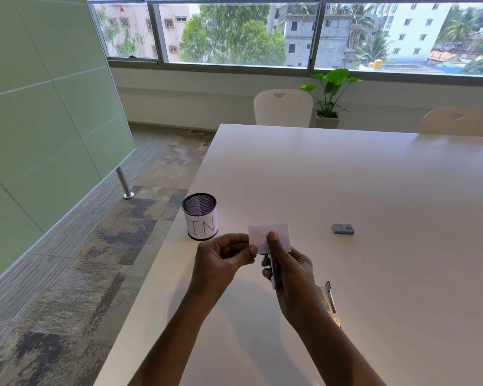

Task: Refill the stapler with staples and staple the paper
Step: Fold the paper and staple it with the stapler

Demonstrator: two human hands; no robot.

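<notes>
My left hand (221,257) pinches the left edge of a small white paper (279,235), held up above the white table (346,190). My right hand (287,268) grips a small dark stapler (272,270), thumb on top, with its jaws at the paper's lower edge. A small blue-grey staple box (343,228) lies on the table to the right of the paper. A second metal stapler-like tool (331,299) lies on the table behind my right wrist, partly hidden by it.
A black mesh cup (200,215) with a white label reading "BIN" stands near the table's left edge. Two white chairs (283,107) and a potted plant (329,93) are at the far side. Carpeted floor lies left of the table.
</notes>
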